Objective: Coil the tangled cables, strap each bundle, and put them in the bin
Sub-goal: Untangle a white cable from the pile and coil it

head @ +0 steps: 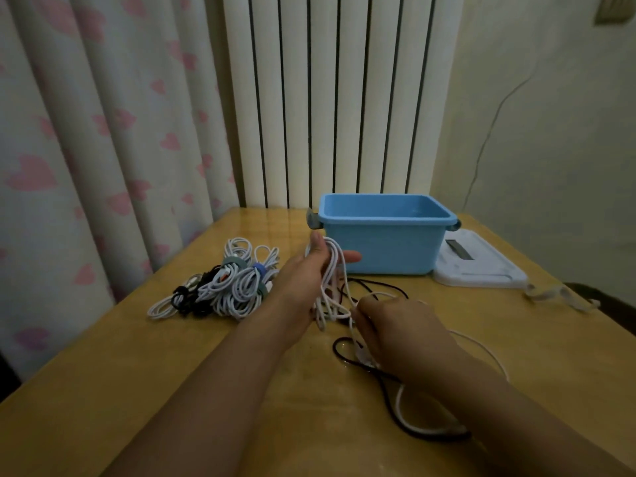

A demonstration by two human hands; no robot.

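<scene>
Single head-worn wide-angle view, looking forward and down across the surface (241, 390) toward the curtain (86, 149), radiator (327, 98) and wall corner; forearms close in the foreground.

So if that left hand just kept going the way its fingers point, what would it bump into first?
Probably the blue bin. The left hand, holding white cable loops, points away from the person with its fingertips already near the bin's front left corner, though depth is hard to judge.
</scene>
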